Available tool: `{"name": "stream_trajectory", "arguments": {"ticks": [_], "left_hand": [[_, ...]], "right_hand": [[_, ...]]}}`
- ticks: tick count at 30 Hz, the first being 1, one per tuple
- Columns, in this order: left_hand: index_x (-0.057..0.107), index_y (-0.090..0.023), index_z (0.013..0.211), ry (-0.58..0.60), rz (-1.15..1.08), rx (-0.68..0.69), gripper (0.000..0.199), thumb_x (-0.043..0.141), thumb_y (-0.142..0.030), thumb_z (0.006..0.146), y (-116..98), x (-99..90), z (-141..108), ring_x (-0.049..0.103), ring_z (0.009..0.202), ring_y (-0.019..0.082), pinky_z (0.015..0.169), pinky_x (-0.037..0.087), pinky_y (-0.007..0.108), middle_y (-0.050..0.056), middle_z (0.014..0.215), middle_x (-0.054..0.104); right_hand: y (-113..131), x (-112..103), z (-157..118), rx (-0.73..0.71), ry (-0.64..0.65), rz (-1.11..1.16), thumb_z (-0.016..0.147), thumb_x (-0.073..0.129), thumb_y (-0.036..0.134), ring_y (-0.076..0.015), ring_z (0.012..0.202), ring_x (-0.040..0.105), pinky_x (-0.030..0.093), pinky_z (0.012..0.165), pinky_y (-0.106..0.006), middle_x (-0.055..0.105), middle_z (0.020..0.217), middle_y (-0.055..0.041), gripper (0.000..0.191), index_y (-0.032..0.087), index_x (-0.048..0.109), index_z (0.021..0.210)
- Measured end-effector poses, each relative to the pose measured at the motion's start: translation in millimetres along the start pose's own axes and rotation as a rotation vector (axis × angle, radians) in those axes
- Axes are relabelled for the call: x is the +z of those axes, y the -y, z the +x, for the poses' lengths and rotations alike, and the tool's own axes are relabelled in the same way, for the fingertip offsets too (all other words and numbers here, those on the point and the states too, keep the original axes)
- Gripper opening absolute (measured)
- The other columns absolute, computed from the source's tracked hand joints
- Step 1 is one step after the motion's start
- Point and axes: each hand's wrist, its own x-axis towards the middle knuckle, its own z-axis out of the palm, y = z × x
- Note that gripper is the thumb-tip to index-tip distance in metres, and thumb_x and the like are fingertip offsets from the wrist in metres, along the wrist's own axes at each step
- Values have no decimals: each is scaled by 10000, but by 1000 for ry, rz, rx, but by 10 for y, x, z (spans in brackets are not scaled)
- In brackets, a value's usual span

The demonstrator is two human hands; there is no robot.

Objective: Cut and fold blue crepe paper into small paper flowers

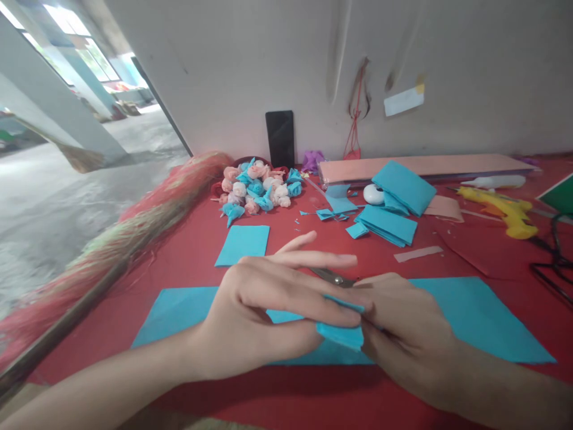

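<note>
Between the thumb and fingers of my left hand [268, 304] is a small folded blue paper piece [341, 335]; two of its fingers stretch out above. My right hand [407, 322] is closed and meets the paper's right edge, its fingertips mostly hidden. Scissors [335, 278] show just behind the hands, their handles out of sight behind my right hand. Under both hands lies a long blue paper sheet [474, 316]. A blue paper square [244, 245] rests behind its left part.
Paper flowers [255, 188] are heaped at the back left, near an upright black phone [280, 138]. Folded blue papers [387, 224], a yellow glue gun [504, 209] and its black cable lie right. A pole [85, 304] with pink fibres runs along the left.
</note>
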Motion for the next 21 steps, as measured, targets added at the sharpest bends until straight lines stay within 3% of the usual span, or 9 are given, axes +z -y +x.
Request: {"name": "stream_trajectory", "arguments": {"ticks": [2,6,8,11,13,14,16,18,21], "left_hand": [[711,-178,858,-3,-48,16,370,629,97,625,-10,10,8,640,1035,167,1109,324,311,15,943,736],[713,-216,966,-49,-249,-64,398,634,59,690,-15,32,-2,702,864,155,934,510,258,8,954,733],[715,-265,970,-116,-341,-166,370,634,9,734,-7,35,-31,704,852,154,805,565,205,-23,954,732],[725,-295,932,-201,-479,-296,308,624,-48,778,14,40,-68,702,863,152,704,580,158,-53,945,732],[724,-289,929,-219,-584,-338,289,608,-59,798,34,53,-64,704,847,131,721,577,144,-66,932,733],[725,-279,928,-221,-634,-331,275,620,-65,791,45,63,-53,705,830,122,735,574,136,-69,923,733],[728,-257,920,-228,-709,-301,249,668,-85,751,66,83,-23,709,802,120,730,570,113,-65,910,733],[734,-241,901,-242,-745,-282,241,713,-100,705,76,95,6,712,779,126,706,570,100,-61,889,735],[735,-240,885,-243,-770,-365,215,665,-81,757,59,94,21,708,793,108,724,565,106,-67,883,738]], "right_hand": [[-7,4,7,7,-4,16,987,300,269,-39,452,449,343,490,-152,481,485,56,431,164,422,588],[25,-23,100,-2,22,32,950,407,251,-40,440,403,290,462,-175,435,473,67,380,161,449,583],[39,-77,156,16,118,-48,907,448,207,-53,418,396,238,434,-224,437,461,68,346,169,445,564],[-39,-204,115,172,313,-290,822,493,164,-68,358,381,167,399,-258,437,428,67,303,179,433,526],[-173,-281,-50,271,470,-408,794,527,186,-101,442,504,254,412,-236,580,582,49,94,213,570,716],[-252,-305,-163,249,491,-467,803,524,216,-144,604,602,340,465,-239,650,773,18,126,234,599,903],[-389,-311,-390,249,552,-542,813,519,266,-216,829,639,468,602,-296,645,1035,-40,346,248,527,1159],[-458,-266,-539,301,600,-578,784,498,191,-284,1031,584,508,750,-376,564,1205,-122,447,193,489,1231],[-432,-162,-543,350,641,-552,677,496,98,-296,934,619,534,647,-355,587,1113,-168,527,129,522,1203]]}}
